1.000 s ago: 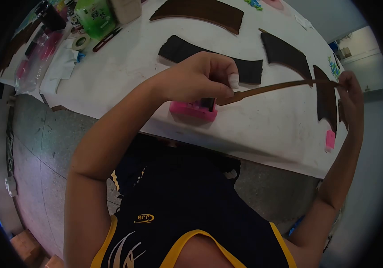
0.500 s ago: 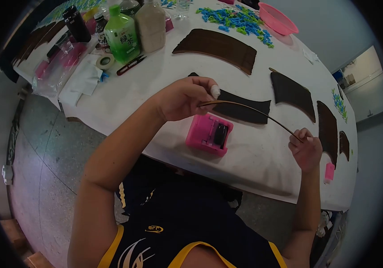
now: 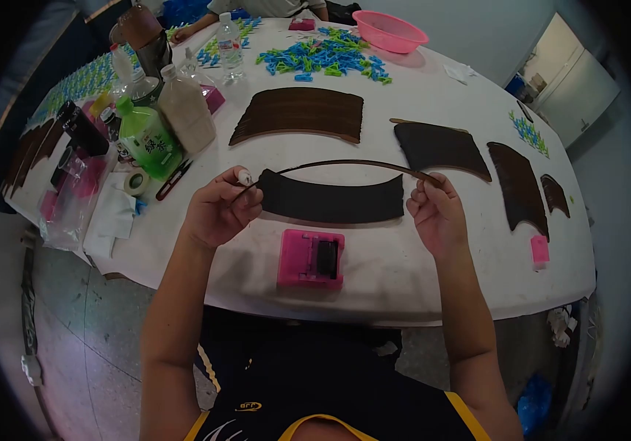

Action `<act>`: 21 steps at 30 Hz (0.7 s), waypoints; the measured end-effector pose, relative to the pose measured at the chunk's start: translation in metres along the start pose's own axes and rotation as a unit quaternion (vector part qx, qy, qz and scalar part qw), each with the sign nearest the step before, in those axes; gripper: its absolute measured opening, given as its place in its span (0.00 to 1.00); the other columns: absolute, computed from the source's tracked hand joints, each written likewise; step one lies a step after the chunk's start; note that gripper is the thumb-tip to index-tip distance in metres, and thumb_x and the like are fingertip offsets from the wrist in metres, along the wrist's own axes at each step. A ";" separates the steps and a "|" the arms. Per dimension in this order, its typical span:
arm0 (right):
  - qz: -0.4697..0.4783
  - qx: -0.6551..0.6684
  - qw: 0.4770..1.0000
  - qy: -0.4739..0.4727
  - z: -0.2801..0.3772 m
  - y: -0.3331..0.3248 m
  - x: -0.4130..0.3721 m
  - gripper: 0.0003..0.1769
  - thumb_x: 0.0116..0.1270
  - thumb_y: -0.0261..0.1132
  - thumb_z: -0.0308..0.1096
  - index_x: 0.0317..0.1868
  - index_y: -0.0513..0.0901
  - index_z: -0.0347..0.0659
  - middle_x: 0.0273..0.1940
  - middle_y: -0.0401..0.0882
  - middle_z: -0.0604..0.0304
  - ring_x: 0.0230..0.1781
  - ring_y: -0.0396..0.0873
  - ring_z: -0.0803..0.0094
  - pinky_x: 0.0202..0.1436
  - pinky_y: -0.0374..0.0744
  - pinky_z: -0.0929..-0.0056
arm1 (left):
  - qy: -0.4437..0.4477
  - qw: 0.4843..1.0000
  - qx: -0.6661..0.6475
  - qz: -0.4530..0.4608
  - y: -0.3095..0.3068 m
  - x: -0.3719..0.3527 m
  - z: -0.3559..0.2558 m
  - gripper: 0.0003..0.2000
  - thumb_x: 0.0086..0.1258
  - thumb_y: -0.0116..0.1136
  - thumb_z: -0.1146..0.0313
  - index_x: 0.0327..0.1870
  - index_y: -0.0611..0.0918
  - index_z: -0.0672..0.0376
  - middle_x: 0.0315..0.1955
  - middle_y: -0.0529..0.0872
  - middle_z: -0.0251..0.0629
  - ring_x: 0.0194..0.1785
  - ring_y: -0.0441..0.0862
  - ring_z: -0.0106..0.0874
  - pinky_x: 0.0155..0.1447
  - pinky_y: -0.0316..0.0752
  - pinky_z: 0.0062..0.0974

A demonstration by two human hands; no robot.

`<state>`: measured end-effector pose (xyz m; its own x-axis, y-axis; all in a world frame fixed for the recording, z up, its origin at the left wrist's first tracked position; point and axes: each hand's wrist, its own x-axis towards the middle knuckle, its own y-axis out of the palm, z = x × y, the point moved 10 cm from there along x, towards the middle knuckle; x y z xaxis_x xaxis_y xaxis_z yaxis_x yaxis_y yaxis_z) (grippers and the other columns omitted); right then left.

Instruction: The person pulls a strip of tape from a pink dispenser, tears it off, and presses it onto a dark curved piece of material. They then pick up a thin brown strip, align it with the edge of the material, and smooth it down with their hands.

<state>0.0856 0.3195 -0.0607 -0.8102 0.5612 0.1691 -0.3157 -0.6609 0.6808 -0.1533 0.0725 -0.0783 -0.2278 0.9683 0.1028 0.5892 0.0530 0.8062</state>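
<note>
A thin, dark brown flexible strip (image 3: 345, 162) bows upward between my two hands. My left hand (image 3: 223, 207) pinches its left end; a white wrapping covers one fingertip. My right hand (image 3: 436, 213) is closed on the other end. Behind and below the strip, a curved black panel (image 3: 334, 200) lies on the white-covered table (image 3: 381, 272). Nearer my body, between my forearms, sits a pink device (image 3: 293, 261) with a black roller-like part (image 3: 327, 257).
Farther back lie a brown curved panel (image 3: 297, 116), a dark panel (image 3: 442, 149) and brown pieces (image 3: 519, 185) at right. Blue and green clips (image 3: 323, 57) are heaped near a pink basin (image 3: 391, 32). Bottles (image 3: 148, 140) crowd the left. Another person's hand (image 3: 181, 34) rests at the far edge.
The strip, which sloped down to the right, now arches nearly level. My left hand has moved left and lower, my right hand left and higher. The view has shifted too.
</note>
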 end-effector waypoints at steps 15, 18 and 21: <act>-0.039 -0.229 0.972 -0.041 -0.023 0.016 0.077 0.06 0.76 0.68 0.26 0.50 0.82 0.38 0.44 0.89 0.56 0.42 0.86 0.72 0.50 0.84 0.72 | 0.168 0.907 -0.174 -0.346 -0.104 0.059 0.017 0.10 0.77 0.44 0.82 0.53 0.77 0.68 0.48 0.87 0.47 0.43 0.85 0.32 0.50 0.86 0.32; -0.037 -0.322 0.946 -0.023 -0.029 0.021 0.091 0.05 0.76 0.68 0.26 0.49 0.82 0.37 0.43 0.88 0.59 0.42 0.85 0.75 0.50 0.83 0.74 | 0.114 0.915 -0.103 -0.373 -0.091 0.079 0.025 0.10 0.77 0.43 0.84 0.53 0.77 0.68 0.46 0.86 0.46 0.44 0.85 0.31 0.53 0.87 0.32; -0.017 -0.362 0.932 -0.010 -0.042 0.018 0.106 0.05 0.76 0.69 0.28 0.48 0.83 0.38 0.42 0.87 0.62 0.41 0.84 0.77 0.48 0.82 0.75 | 0.068 0.932 -0.065 -0.351 -0.093 0.097 0.032 0.09 0.78 0.45 0.82 0.53 0.77 0.67 0.45 0.85 0.44 0.45 0.86 0.32 0.55 0.87 0.33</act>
<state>-0.0265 0.3457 -0.0604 -0.7863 0.5925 0.1752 -0.5975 -0.8014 0.0286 -0.2048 0.1694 -0.1618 -0.6231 0.6656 -0.4106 0.1618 0.6234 0.7650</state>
